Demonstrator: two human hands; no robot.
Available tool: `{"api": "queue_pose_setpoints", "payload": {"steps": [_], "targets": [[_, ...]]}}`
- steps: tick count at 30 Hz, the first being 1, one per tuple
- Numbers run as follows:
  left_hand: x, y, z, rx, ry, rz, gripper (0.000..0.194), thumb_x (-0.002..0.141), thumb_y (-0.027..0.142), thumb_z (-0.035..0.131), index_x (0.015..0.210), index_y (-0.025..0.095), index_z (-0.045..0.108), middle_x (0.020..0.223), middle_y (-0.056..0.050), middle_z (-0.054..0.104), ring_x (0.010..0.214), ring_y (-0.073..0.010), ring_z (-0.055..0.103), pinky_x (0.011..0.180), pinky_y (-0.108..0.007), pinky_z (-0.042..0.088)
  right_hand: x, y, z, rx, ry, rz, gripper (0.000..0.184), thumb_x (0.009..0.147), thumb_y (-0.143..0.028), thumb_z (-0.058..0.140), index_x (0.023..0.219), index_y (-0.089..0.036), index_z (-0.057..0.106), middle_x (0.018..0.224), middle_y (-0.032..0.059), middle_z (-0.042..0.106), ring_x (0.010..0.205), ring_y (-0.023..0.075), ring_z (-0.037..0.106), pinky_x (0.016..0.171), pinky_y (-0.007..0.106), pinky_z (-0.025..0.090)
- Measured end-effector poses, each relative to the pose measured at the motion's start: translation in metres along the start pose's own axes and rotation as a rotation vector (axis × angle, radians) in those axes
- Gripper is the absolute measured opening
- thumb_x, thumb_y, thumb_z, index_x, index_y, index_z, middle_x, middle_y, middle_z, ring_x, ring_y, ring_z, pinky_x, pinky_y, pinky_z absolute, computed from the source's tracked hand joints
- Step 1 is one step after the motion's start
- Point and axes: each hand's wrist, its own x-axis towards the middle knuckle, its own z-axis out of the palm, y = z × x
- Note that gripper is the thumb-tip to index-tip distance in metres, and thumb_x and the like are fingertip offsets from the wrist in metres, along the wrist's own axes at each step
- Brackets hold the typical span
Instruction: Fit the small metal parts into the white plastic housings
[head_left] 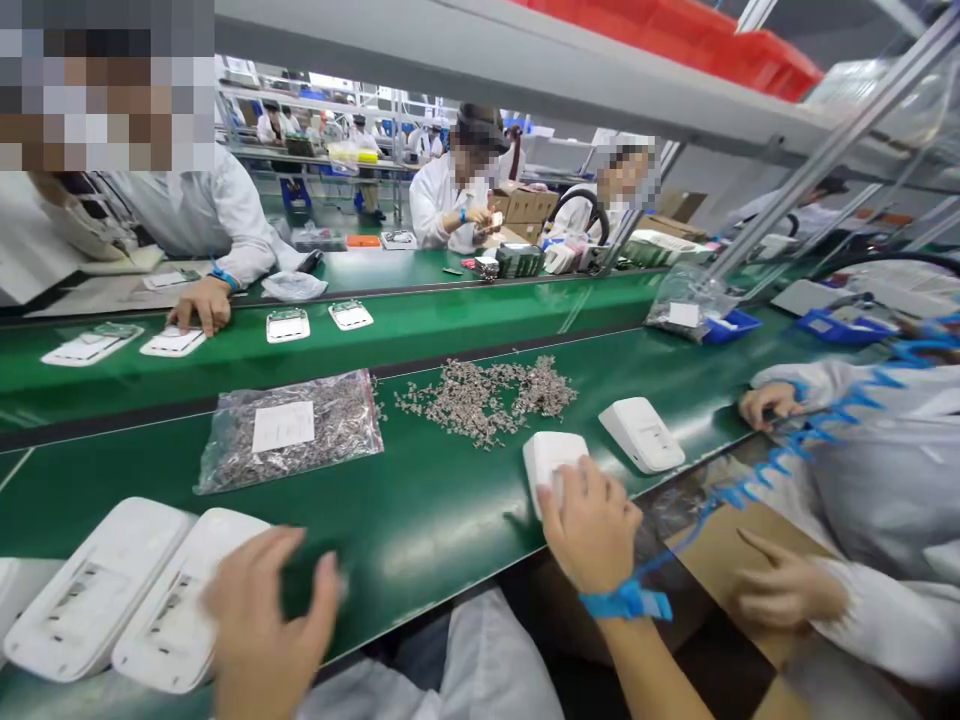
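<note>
My right hand (591, 528) rests on a white plastic casing (551, 462) on the green belt, its fingers curled over the near end. A blue strap sits on that wrist. My left hand (262, 610) hovers with fingers spread over the edge of a white casing (180, 610), which lies beside another white casing (94, 585). A third single casing (642, 433) lies just right of my right hand. A loose heap of small metal parts (487, 395) lies on the belt beyond it, and a clear bag of the same parts (292, 430) lies to the left.
A co-worker's hands (765, 405) and white sleeves with a blue coiled cord are at the right. Across the belt another person's hand (199, 305) rests by flat white plates (287, 325). Blue trays (731, 325) and boxes stand further back.
</note>
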Motion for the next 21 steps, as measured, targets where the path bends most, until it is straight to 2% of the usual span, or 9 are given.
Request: {"api": "queue_pose_setpoints", "payload": {"steps": [3,5,6,7,9,12,14,17,21], "targets": [[0.014,0.048,0.045,-0.090,-0.154,0.167,0.023,0.089,0.026,0.057,0.112,0.023,0.053,0.110,-0.007,0.062,0.106,-0.0244,0.058,0.090,-0.040,0.044,-0.013,-0.036,-0.042,0.303,-0.081,-0.142,0.038,0.097,-0.045,0.043,0.103,-0.015,0.065,0.126,0.0187,0.055,0.101,0.0314,0.051,0.077,0.040,0.040],[0.017,0.058,0.066,-0.095,-0.246,0.177,0.024,0.091,0.029,0.055,0.114,0.022,0.055,0.115,-0.008,0.061,0.109,-0.0253,0.056,0.088,-0.039,0.044,-0.008,-0.045,-0.052,0.601,-0.120,-0.210,0.034,0.100,-0.039,0.038,0.103,-0.016,0.064,0.114,0.0136,0.061,0.096,0.0242,0.054,0.076,0.035,0.042],[0.017,0.058,0.073,-0.072,-0.266,0.164,0.025,0.091,0.031,0.055,0.114,0.022,0.056,0.119,-0.009,0.060,0.111,-0.0266,0.054,0.088,-0.041,0.043,-0.001,-0.044,-0.048,0.705,-0.108,-0.198,0.030,0.101,-0.035,0.039,0.102,-0.017,0.063,0.107,0.0110,0.063,0.092,0.0207,0.055,0.077,0.033,0.042],[0.016,0.056,0.077,-0.044,-0.271,0.147,0.025,0.091,0.031,0.055,0.114,0.022,0.058,0.122,-0.010,0.058,0.112,-0.0279,0.052,0.089,-0.042,0.043,0.009,-0.041,-0.039,0.761,-0.082,-0.165,0.026,0.101,-0.031,0.041,0.101,-0.017,0.063,0.100,0.0089,0.064,0.089,0.0182,0.055,0.078,0.031,0.043],[0.014,0.048,0.079,-0.006,-0.253,0.111,0.023,0.091,0.030,0.055,0.112,0.023,0.060,0.125,-0.010,0.056,0.114,-0.0293,0.050,0.090,-0.044,0.041,0.034,-0.030,-0.007,0.721,-0.014,-0.076,0.019,0.098,-0.027,0.048,0.094,-0.016,0.063,0.091,0.0069,0.064,0.082,0.0161,0.055,0.078,0.029,0.043],[0.011,0.039,0.076,-0.037,-0.249,0.091,0.027,0.089,0.028,0.057,0.115,0.023,0.057,0.126,-0.009,0.056,0.114,-0.0283,0.049,0.092,-0.045,0.042,0.065,-0.016,0.049,0.680,-0.125,-0.094,0.014,0.093,-0.025,0.054,0.094,-0.014,0.063,0.089,0.0054,0.062,0.073,0.0134,0.055,0.071,0.026,0.044],[0.011,0.038,0.073,-0.063,-0.258,0.090,0.032,0.087,0.028,0.059,0.118,0.023,0.053,0.125,-0.009,0.056,0.114,-0.0275,0.050,0.094,-0.045,0.042,0.073,-0.015,0.075,0.678,-0.184,-0.127,0.012,0.092,-0.022,0.055,0.094,-0.013,0.063,0.089,0.0055,0.062,0.074,0.0137,0.056,0.070,0.025,0.045],[0.011,0.042,0.073,-0.082,-0.294,0.088,0.033,0.087,0.027,0.058,0.119,0.024,0.051,0.126,-0.009,0.056,0.116,-0.0275,0.050,0.095,-0.045,0.042,0.071,-0.020,0.088,0.676,-0.204,-0.163,0.013,0.092,-0.014,0.050,0.094,-0.012,0.063,0.089,0.0070,0.061,0.083,0.0165,0.058,0.076,0.026,0.046],[0.007,0.046,0.077,-0.118,-0.305,0.127,0.034,0.087,0.028,0.057,0.121,0.025,0.051,0.127,-0.010,0.057,0.118,-0.0287,0.050,0.094,-0.045,0.041,0.061,-0.021,0.076,0.702,-0.153,-0.158,0.032,0.095,-0.010,0.039,0.118,-0.012,0.062,0.097,0.0092,0.059,0.089,0.0164,0.058,0.081,0.027,0.048]]}}
